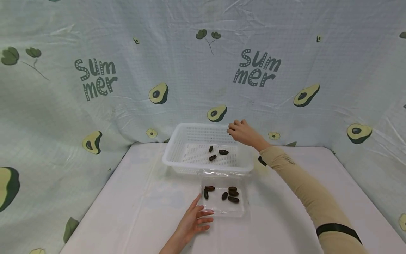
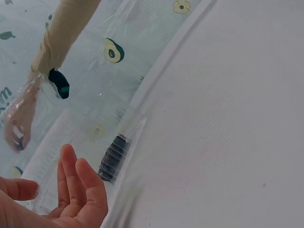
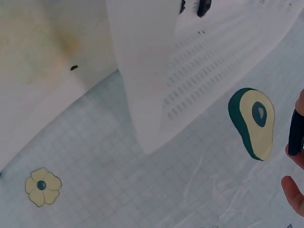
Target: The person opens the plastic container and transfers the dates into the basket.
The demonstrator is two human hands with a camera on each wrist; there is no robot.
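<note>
Over the back right corner of a white plastic basket point(image 1: 177, 164), my right hand point(image 1: 243, 134) pinches a dark brown date point(image 3: 296, 134) between thumb and fingers. Three dates point(image 1: 223, 152) lie on the basket's perforated floor. In front of it stands a clear plastic box point(image 1: 222, 213) with several dates point(image 1: 233, 199) inside, some grouped at its right and a pair at its left. My left hand point(image 1: 190, 220) is at the box's front left corner, fingers spread and relaxed, holding nothing. Whether its fingertips touch the box wall, I cannot tell.
A white cloth covers the table point(image 1: 127, 211). Behind it hangs a pale curtain point(image 1: 190, 63) printed with avocados and lettering. The clear box's raised back edge point(image 1: 222, 173) stands close against the basket's front. My right sleeve point(image 1: 304, 190) reaches across the table's right side.
</note>
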